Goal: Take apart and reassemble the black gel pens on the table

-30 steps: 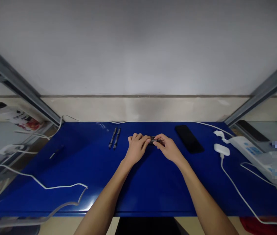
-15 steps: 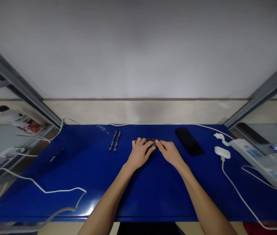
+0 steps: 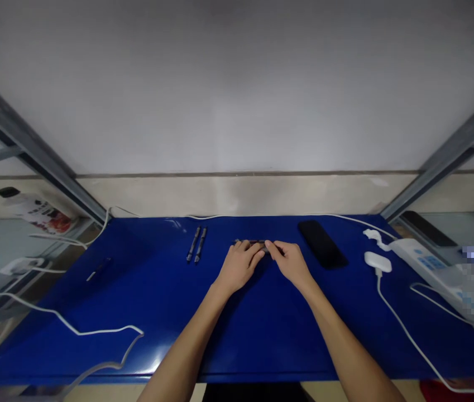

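At the middle of the blue desk, my left hand and my right hand meet over dark pens that lie crosswise. My left fingers curl over them from the left, thumb pointing right. On the right end, my right thumb and fingers pinch closed. My fingers cover much of these pens, so I cannot tell exactly how many there are. To the left, two more dark pens rest side by side, pointing away from me.
A black phone lies right of my hands. Farther right are a white earbud case on a cable and a white power strip. Another pen-like item and a white cable lie left. A bottle stands beyond the frame.
My left fingers have shifted slightly, and the left end of the pens now shows beyond them. Both hands stay over the pens. The whole view has moved a little.
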{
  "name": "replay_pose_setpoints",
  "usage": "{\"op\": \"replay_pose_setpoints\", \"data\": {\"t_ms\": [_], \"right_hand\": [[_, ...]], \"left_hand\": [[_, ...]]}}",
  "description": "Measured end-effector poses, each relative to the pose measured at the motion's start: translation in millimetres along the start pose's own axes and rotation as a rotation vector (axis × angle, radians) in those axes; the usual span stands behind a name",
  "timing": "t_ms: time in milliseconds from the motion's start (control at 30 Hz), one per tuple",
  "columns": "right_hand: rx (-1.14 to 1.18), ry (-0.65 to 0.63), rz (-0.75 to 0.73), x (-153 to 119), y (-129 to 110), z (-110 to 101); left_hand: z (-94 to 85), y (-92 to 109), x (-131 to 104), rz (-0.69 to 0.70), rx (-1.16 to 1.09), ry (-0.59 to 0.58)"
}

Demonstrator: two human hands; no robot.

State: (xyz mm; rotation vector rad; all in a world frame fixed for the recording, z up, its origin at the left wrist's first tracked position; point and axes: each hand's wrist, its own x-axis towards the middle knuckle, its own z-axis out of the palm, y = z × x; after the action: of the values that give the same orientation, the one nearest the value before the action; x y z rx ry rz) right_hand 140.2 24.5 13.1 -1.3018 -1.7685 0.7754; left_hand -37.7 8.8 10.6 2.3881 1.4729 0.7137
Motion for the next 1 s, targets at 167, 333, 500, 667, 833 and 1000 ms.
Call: {"op": "replay_pose_setpoints", "data": {"t_ms": [167, 333, 500, 667, 833, 1000], "right_hand": [[0.231, -0.030, 0.092, 2, 6, -2], [0.493, -0.190, 0.006, 1, 2, 0], [0.548, -0.326, 0.028, 0, -1, 5], [0.605, -0.129, 0.060, 4, 2, -1], [0.838, 0.019, 0.076, 4, -2, -9], [0.985, 0.128, 0.120, 6, -3, -5]], "left_hand": [[-3.0, 1, 2, 0.050, -0.351, -0.031], [-6.4, 0, 4, -0.138, -0.896, 0.020], [-8.8, -3, 7, -0.330, -1.208, 0.151], [-6.8, -8, 8, -0.386, -1.324, 0.245], [-5.5, -9, 8, -0.433, -1.245, 0.256], [2.7, 3, 5, -0.389, -1.194, 0.000]]}}
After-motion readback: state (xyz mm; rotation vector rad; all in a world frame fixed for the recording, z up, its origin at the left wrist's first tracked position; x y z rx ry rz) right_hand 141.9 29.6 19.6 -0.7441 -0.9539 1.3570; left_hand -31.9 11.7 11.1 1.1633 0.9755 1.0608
